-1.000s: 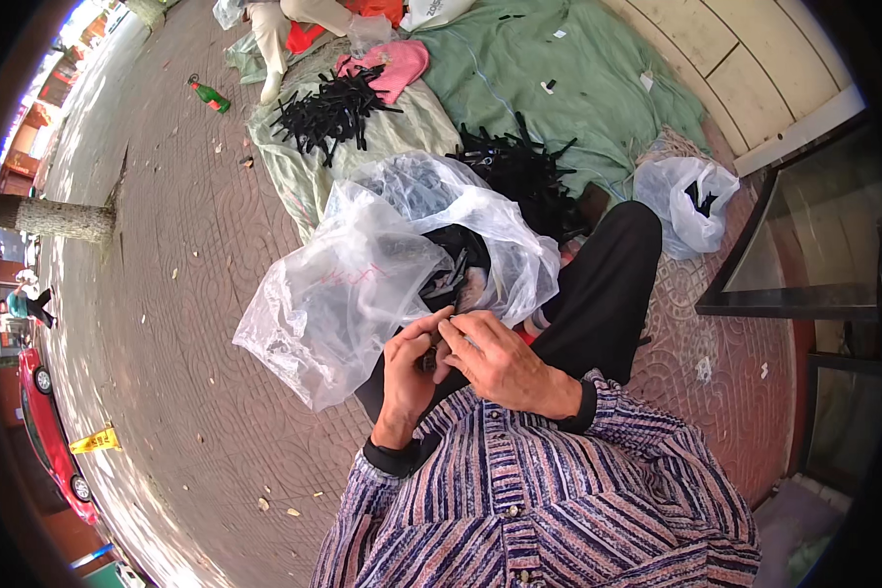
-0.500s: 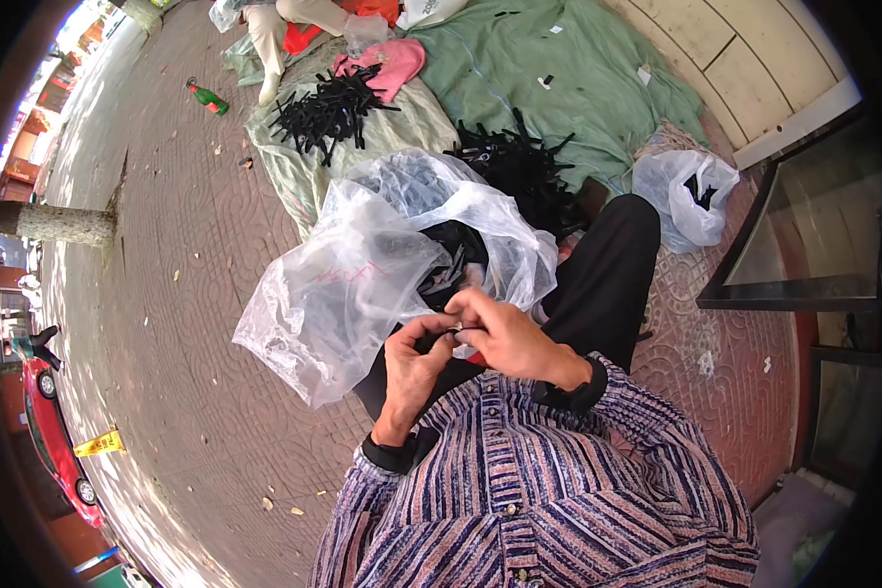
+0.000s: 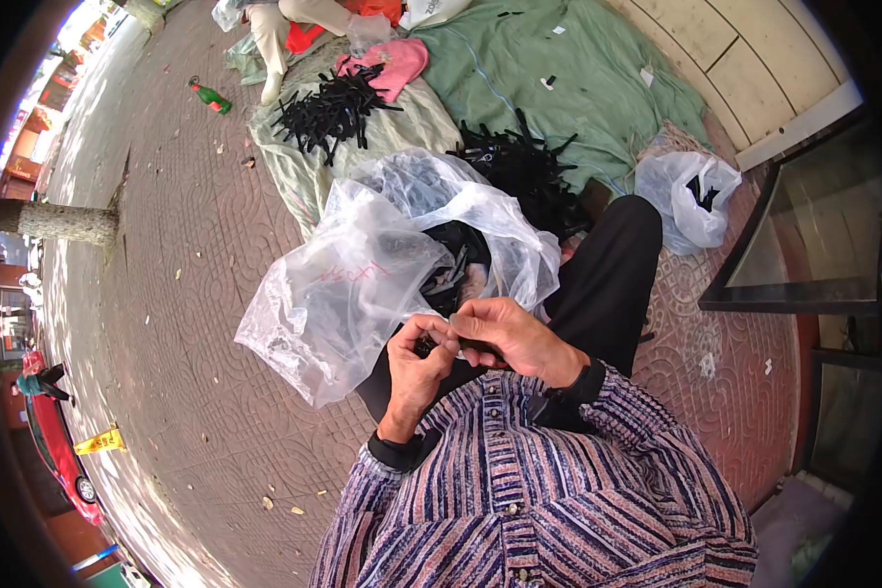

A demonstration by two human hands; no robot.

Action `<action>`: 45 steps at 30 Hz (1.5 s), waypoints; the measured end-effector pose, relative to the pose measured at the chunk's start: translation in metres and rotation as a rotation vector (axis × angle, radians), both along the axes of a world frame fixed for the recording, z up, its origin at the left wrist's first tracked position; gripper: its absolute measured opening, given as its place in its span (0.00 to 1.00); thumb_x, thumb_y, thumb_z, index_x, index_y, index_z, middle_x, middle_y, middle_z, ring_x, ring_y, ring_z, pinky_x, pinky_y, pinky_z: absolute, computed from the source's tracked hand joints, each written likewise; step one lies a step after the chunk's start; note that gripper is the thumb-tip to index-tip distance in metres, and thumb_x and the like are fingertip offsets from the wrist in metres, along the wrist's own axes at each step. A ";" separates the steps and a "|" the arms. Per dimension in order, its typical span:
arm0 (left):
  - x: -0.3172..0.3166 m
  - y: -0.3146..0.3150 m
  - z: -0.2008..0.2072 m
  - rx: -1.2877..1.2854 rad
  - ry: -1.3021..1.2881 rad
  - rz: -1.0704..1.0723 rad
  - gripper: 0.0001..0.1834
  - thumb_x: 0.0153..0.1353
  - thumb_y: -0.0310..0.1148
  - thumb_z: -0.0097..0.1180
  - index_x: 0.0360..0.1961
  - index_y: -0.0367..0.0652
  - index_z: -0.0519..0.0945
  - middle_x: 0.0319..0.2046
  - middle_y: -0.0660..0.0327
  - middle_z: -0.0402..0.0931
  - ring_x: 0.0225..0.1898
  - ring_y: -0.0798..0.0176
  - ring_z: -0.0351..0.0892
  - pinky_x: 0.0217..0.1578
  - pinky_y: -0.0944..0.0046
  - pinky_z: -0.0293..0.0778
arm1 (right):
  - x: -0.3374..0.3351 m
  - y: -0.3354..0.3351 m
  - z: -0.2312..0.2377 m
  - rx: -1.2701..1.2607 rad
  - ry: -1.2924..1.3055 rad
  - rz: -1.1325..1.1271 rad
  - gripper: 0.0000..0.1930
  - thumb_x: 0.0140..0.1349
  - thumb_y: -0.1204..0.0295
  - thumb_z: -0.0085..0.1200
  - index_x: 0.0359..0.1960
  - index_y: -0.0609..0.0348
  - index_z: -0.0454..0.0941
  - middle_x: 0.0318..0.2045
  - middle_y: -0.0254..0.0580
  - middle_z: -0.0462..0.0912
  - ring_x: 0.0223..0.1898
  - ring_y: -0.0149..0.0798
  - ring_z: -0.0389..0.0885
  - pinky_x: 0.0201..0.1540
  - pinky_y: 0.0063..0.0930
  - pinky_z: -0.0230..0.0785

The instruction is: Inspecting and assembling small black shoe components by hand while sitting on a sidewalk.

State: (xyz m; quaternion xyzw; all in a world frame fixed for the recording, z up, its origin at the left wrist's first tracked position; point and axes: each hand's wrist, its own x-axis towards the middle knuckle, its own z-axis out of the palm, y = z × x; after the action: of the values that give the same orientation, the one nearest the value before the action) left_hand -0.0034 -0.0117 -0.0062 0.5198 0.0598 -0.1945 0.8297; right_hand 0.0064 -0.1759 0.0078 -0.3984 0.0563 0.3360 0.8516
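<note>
Here, both hands, left hand (image 3: 416,358) and right hand (image 3: 505,338), pinch a black strip (image 3: 429,345) beside the strip-filled clear bag (image 3: 363,274).

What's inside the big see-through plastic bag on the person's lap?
Inside the clear plastic bag lie small black strips, seen at its open mouth. The crumpled plastic blurs the rest, so how many are deeper in cannot be seen.

A green cloth (image 3: 598,88) lies spread over the patterned brick pavement (image 3: 196,294), with a heap of black strips (image 3: 529,171) at its near edge. A second pile of black strips (image 3: 331,108) sits on a paler cloth (image 3: 294,167), just beside a pink garment (image 3: 387,64). A green bottle (image 3: 211,96) lies on the paving, well apart. A small white bag (image 3: 691,196) rests near the dark glass door (image 3: 813,245).
</note>
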 end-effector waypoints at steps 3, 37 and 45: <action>-0.002 -0.003 -0.005 -0.004 -0.058 0.012 0.06 0.50 0.18 0.54 0.31 0.36 0.73 0.19 0.69 0.68 0.14 0.80 0.59 0.14 0.79 0.54 | 0.000 -0.001 -0.005 0.088 0.174 -0.035 0.08 0.56 0.70 0.54 0.34 0.59 0.72 0.26 0.33 0.76 0.19 0.26 0.72 0.16 0.15 0.55; -0.001 -0.007 -0.009 0.165 0.188 -0.256 0.11 0.64 0.34 0.44 0.31 0.36 0.73 0.21 0.66 0.70 0.13 0.78 0.58 0.12 0.79 0.51 | -0.016 -0.013 -0.034 -0.964 -0.579 -0.034 0.20 0.57 0.62 0.53 0.15 0.64 0.69 0.10 0.40 0.67 0.14 0.28 0.65 0.19 0.29 0.56; -0.004 -0.011 -0.006 0.498 -0.122 -0.267 0.11 0.63 0.34 0.45 0.38 0.36 0.74 0.20 0.66 0.70 0.12 0.78 0.58 0.13 0.78 0.52 | -0.021 -0.017 -0.033 -1.069 -0.747 -0.089 0.12 0.57 0.69 0.50 0.22 0.64 0.66 0.17 0.52 0.71 0.20 0.53 0.71 0.22 0.41 0.60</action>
State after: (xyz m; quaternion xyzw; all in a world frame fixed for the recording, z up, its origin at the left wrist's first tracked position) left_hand -0.0075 -0.0229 -0.0120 0.7216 -0.0130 -0.2499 0.6455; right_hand -0.0145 -0.1927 -0.0257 -0.8542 -0.0677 0.0652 0.5114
